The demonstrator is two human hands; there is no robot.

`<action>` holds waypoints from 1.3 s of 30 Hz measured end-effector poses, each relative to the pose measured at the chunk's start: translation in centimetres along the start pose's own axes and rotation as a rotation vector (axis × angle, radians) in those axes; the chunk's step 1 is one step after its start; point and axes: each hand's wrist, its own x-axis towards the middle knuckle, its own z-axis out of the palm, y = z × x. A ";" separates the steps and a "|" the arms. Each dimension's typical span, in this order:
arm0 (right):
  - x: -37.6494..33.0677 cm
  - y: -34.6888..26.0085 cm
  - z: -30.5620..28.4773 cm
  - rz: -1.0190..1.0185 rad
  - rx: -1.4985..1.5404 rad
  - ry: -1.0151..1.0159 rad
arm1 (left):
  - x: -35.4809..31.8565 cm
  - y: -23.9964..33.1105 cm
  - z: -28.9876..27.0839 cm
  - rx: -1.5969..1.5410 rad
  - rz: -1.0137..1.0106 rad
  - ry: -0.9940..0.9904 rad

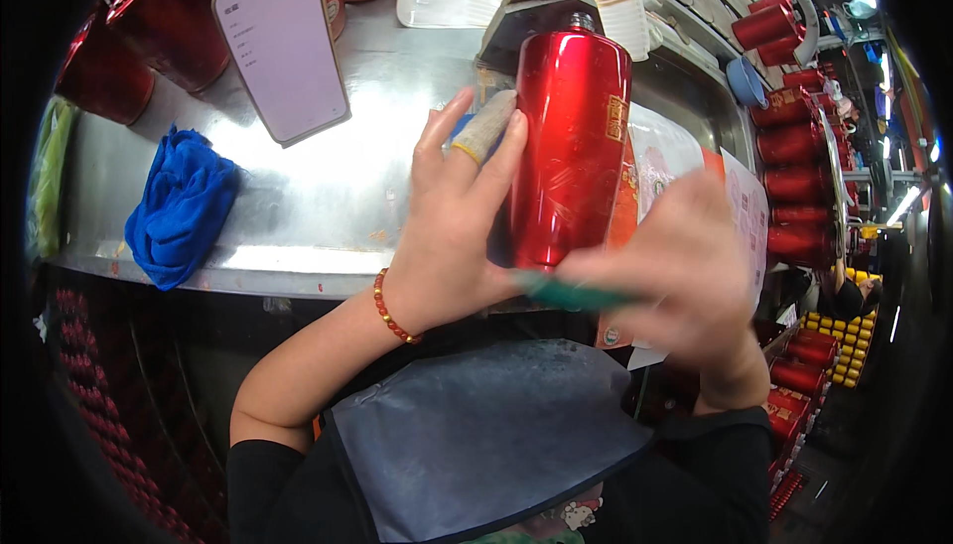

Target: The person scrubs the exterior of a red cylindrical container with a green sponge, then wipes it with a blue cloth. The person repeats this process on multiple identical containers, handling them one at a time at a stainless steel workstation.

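1. Red bottle [571,147]: just R of centre, at front of metal bench [362,172], neck end away from person; upright or tilted, can't tell.
2. Far L: blue cloth [179,208], bunched nr bench edge. Could drop off if L forearm sweeps it.
3. Next R: phone [288,58], screen lit, well apart from bottle.
4. L hand [457,187]: fingers spread, laid along bottle's L side, not wrapped round; one w/ grey finger sleeve [483,127]. Risk: glossy surface prob. slips if pushed hard from R.
5. Green item [576,292]: blurred, by bottle's lower end; kind unclear. If hard, poss. scratches red finish or catches L thumb close by.
6. Orange sheet [623,211], R of bottle: could crease if bottle shifts onto it.
7. R hand [685,261]: motion-blurred, nr bottle's lower end; fingers look bent, but whether gripping green item, can't tell. Fast stroke might knock bottle askew.
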 end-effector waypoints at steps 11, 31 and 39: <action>-4.7 4.5 3.9 0.914 0.697 0.541 | 0.1 -0.2 -0.4 -0.027 0.017 -0.083; -3.3 -2.2 4.0 0.033 -0.128 0.236 | 0.1 -0.4 -0.1 0.035 0.051 -0.021; -6.0 5.5 5.0 0.915 0.469 0.538 | 0.2 0.0 -0.8 0.002 0.002 -0.174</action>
